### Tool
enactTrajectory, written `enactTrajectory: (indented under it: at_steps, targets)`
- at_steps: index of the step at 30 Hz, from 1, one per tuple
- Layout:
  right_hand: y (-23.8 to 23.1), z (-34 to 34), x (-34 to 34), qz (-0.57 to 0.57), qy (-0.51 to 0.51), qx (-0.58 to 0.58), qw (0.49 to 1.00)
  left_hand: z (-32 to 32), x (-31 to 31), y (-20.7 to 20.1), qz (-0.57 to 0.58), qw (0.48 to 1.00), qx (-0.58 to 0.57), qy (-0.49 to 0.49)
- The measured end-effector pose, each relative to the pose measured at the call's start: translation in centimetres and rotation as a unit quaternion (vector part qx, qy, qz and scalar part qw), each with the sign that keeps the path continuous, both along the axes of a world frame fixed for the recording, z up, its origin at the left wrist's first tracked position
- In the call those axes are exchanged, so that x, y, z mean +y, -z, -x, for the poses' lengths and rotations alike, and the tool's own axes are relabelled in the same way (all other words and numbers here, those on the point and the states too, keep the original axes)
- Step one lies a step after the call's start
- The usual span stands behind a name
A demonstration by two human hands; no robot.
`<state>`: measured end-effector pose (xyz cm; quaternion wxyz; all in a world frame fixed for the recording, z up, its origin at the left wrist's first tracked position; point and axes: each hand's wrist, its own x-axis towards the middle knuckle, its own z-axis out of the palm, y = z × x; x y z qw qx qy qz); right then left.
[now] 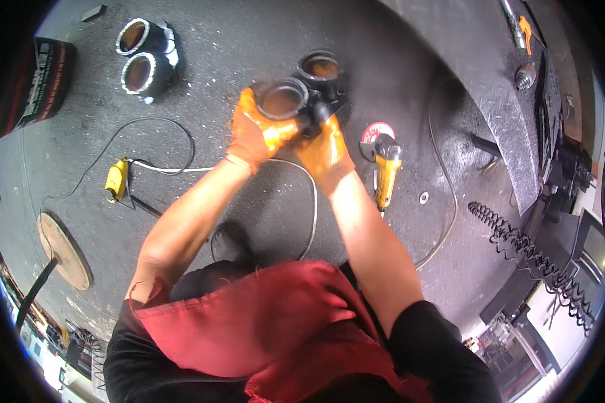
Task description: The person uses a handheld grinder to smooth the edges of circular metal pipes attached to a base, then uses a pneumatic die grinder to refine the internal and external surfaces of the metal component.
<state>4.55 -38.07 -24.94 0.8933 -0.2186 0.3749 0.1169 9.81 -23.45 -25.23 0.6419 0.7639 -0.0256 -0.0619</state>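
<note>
Red cloth apron [269,322] nearest; left hand [252,134], right hand [324,151], orange-gloved, both grip black twin-bore metal casting [302,91] above dark floor [249,201]; yellow angle grinder [385,171] lies beside, second similar casting [144,60] near far-left floor edge.

place: workshop
floor: dark, gritty concrete [249,40]
three o'clock: yellow angle grinder [386,171], coiled air hose [517,242]
eleven o'clock: twin-bore metal casting [144,59]
</note>
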Motion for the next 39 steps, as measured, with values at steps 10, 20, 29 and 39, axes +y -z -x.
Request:
enactTrajectory:
  at_steps: [10, 20, 29, 39]
  targets:
    - [-9.5, 5.1, 1.4, 0.058, 0.059, -0.043, 0.996, 3.0, 3.5, -11.3, 0.192, 0.973, -0.032, 0.126]
    - [-26.7, 9.0, -0.5, 0.13, -0.03, -0.449, 0.883, 5.0, 4.5, -28.4, 0.232, 0.928, 0.211, 0.201]
    - [-31.1, 13.2, -4.0, 0.525, -0.097, -0.463, 0.707, 12.9, 1.7, -41.4, 0.085, 0.978, -0.076, 0.175]
    - [-35.2, 17.0, -5.4, 0.258, -0.088, -0.409, 0.871, 15.2, -1.3, -41.7, 0.127, 0.977, -0.04, 0.168]
